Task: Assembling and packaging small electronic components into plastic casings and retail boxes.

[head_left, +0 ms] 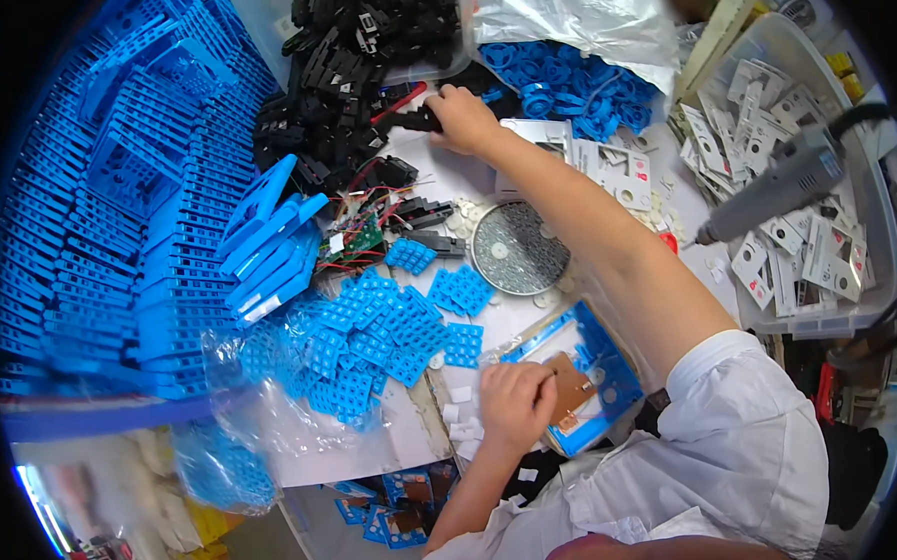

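Observation:
My left hand [515, 403], fingers curled and tips hidden, rests at the left edge of a blue plastic housing [625, 382] in front of me. Inside that housing lies a brown circuit board [570, 387], right beside my thumb. What the curled fingers hold, if anything, is hidden. My right arm stretches far forward. At its end my right hand [465, 119] is closed on a small black plastic part [419, 119] at the edge of a heap of black parts [331, 115]. A red-handled tool [399, 103] lies close to those fingers.
Stacked blue panels [154, 193] rise at the left. Blue keypads [371, 333] lie mid-table beside a round dish of small metal pieces [498, 270]. A grey electric screwdriver [780, 187] hangs over a clear bin of white plates [893, 251]. Blue rings [570, 79] sit at the back.

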Tool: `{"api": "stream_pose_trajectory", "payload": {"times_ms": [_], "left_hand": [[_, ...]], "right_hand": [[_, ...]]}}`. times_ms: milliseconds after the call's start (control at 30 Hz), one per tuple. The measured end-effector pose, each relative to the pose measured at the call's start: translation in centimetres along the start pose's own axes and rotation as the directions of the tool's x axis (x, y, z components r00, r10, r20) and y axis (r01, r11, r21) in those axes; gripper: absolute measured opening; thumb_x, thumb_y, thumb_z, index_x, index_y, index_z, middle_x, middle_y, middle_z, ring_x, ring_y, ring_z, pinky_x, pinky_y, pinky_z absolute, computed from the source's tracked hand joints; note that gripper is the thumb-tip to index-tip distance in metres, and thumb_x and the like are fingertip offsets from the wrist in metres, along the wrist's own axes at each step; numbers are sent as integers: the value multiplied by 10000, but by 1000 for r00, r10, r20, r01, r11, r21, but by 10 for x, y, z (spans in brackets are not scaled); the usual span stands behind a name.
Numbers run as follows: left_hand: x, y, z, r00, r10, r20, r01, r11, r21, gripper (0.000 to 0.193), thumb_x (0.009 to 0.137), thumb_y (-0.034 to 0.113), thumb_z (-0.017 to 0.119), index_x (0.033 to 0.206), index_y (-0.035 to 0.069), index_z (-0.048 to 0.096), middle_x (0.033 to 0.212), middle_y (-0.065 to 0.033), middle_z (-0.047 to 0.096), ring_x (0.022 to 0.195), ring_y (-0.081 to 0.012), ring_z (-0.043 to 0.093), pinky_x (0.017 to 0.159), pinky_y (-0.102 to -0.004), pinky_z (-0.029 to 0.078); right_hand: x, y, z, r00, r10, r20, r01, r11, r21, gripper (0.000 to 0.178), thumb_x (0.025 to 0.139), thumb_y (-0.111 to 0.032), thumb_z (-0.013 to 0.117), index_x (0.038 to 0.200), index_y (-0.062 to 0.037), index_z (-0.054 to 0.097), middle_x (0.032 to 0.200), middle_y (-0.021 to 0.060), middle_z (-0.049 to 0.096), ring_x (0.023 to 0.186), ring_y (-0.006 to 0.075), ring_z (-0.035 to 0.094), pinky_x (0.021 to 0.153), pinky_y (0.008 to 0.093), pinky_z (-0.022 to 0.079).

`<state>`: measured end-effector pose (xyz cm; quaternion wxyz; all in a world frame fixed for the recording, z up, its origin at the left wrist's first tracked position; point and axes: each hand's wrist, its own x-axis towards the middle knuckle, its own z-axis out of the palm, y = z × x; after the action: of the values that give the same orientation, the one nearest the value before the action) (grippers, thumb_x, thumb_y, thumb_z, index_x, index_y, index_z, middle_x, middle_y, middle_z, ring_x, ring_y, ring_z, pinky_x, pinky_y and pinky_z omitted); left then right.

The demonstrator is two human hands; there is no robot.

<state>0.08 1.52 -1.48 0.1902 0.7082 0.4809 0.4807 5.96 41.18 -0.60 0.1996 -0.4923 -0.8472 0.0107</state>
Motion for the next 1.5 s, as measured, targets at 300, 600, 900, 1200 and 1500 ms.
{"api": "stream_pose_trajectory", "payload": {"times_ms": [300,600,900,1200,1500], "left_hand": [[-16,0,1,946,-305,-113,289,948,-135,87,846,-3,692,925,28,676,882,-104,670,766,-249,611,698,-339,470],[12,14,-20,919,-348,185,380,908,-179,58,854,3,705,907,22,690,878,-87,687,736,-177,602,702,-288,458],[40,28,-30,894,-210,395,158,974,162,94,802,34,728,881,59,684,865,-89,683,821,-302,642,779,-400,457],[49,18,-36,875,-78,477,28,993,111,112,796,55,736,887,89,681,885,-44,680,833,-280,625,778,-403,443],[55,10,-37,808,6,589,-52,997,62,155,787,57,716,933,90,679,958,-39,669,846,-269,631,779,-398,454]], "right_hand": [[-254,-40,-153,991,-14,135,-107,524,845,480,829,-152,757,1274,0,657,1085,93,698,921,151,648,811,301,515],[-336,-13,-156,785,-609,113,388,626,676,570,746,-132,813,1266,-4,618,1044,128,668,973,333,603,858,406,521],[-331,-16,-149,830,-541,133,296,631,717,612,734,-117,808,1296,-10,588,1026,128,662,983,316,610,824,383,538],[-327,-15,-145,811,-560,168,301,645,702,590,748,-137,795,1288,-28,585,1045,109,659,986,300,614,833,375,541],[-321,-18,-149,772,-604,197,343,657,672,569,737,-143,785,1270,-65,599,1078,84,634,979,290,594,813,369,545]]}}
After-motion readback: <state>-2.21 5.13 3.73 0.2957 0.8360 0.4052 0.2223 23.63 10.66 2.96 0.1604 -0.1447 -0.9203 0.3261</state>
